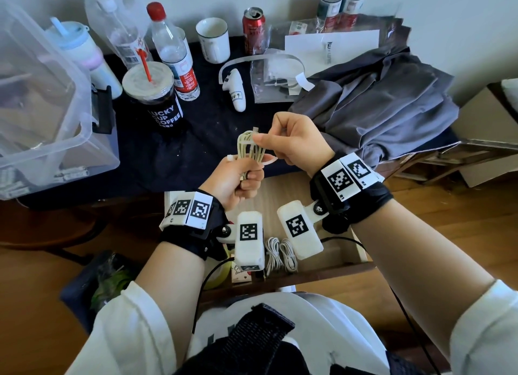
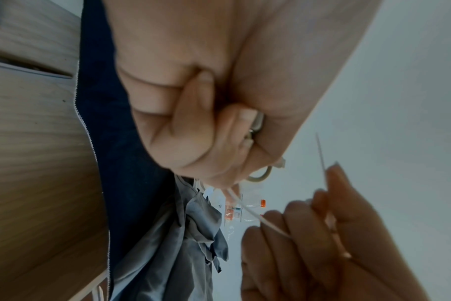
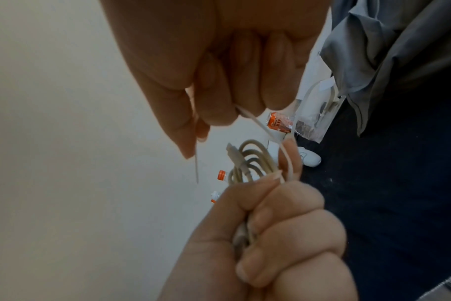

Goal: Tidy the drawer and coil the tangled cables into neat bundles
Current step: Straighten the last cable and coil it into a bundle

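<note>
A beige cable coiled into loops (image 1: pixel 250 146) stands upright in my left hand (image 1: pixel 246 180), whose fingers are curled round its lower half. In the right wrist view the cable's loops (image 3: pixel 250 160) and a plug stick out above the left fist (image 3: pixel 278 234). A thin white zip tie (image 1: pixel 269 161) runs round the bundle. My right hand (image 1: pixel 260 140) pinches the zip tie (image 3: pixel 260 126) between thumb and fingers just right of the coil. Under both hands is the open drawer (image 1: pixel 288 191), with two coiled white cables (image 1: pixel 280 252) lying in it.
On the dark cloth beyond stand a coffee cup (image 1: pixel 157 94), bottles (image 1: pixel 173 52), a mug (image 1: pixel 214 40) and a can (image 1: pixel 253 28). A white controller (image 1: pixel 235 90), a bag of zip ties (image 1: pixel 273 79) and a grey garment (image 1: pixel 378 100) lie there. A clear bin (image 1: pixel 42 108) sits at the left.
</note>
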The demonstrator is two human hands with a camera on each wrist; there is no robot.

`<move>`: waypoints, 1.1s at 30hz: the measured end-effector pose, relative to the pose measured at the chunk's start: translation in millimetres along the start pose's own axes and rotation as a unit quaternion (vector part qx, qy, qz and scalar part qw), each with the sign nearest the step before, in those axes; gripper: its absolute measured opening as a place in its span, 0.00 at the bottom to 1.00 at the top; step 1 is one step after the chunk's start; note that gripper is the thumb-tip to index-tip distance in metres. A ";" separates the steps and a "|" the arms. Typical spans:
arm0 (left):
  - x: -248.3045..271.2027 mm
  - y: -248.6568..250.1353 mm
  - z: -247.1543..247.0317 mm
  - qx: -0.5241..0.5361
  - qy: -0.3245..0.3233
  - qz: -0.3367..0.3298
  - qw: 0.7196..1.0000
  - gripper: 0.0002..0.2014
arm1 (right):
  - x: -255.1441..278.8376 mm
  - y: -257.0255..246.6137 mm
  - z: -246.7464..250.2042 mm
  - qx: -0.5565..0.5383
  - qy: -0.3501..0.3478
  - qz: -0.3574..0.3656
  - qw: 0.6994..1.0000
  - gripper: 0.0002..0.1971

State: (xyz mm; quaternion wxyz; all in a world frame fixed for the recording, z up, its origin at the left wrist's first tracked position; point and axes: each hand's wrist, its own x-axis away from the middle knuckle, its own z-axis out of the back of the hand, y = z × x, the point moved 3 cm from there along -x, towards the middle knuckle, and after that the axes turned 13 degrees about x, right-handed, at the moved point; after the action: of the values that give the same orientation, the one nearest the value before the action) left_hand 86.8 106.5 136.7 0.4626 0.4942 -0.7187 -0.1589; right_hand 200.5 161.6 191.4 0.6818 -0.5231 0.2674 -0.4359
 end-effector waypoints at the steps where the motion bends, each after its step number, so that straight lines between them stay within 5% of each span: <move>1: 0.4 0.2 -0.5 -0.006 -0.003 -0.003 1.000 0.11 | -0.1 0.8 -0.1 0.007 -0.004 -0.003 1.000 0.19; 11: 1.8 3.6 -5.3 -0.073 -0.021 -0.026 0.997 0.05 | -5.7 8.0 -7.2 0.029 -0.045 -0.011 0.999 0.19; 33: 0.8 2.0 -8.3 -0.104 0.011 -0.005 0.994 0.16 | -6.5 11.6 -11.0 0.060 -0.052 -0.020 0.997 0.19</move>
State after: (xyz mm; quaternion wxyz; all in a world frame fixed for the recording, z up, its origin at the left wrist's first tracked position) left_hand 92.4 108.6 142.8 0.5187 0.4488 -0.6904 -0.2298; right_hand 192.1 162.8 176.5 0.7157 -0.5086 0.1946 -0.4374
